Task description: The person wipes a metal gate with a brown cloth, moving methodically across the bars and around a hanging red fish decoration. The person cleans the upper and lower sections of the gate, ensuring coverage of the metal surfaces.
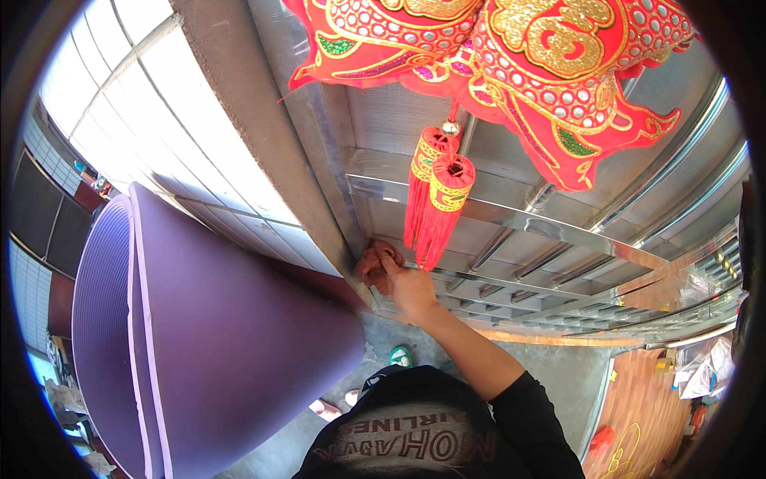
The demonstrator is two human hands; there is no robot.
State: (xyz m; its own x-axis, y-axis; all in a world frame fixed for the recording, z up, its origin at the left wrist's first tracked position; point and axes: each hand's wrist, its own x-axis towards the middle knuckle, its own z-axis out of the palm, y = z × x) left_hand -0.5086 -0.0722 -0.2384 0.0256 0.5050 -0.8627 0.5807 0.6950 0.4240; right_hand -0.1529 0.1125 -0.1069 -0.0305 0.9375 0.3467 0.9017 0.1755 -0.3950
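My right hand [407, 286] reaches forward and holds a crumpled reddish-brown cloth [376, 266] against the lower corner of a shiny metal door [395, 161], beside its frame. Just above the hand hang two red tassels [440, 197] with yellow bands, below a red and gold padded ornament [556, 72] covered in silver dots. The fingertips are pressed into the cloth and partly hidden by it. My left hand is out of view.
A large purple rolled mat [239, 335] stands at the left, by a white tiled wall [197, 132]. Feet in shoes show on the grey concrete floor [538, 377]. At the lower right are a wood-patterned surface [646, 395], a yellow cord [619, 458], a red bag [601, 442] and plastic bags [709, 371].
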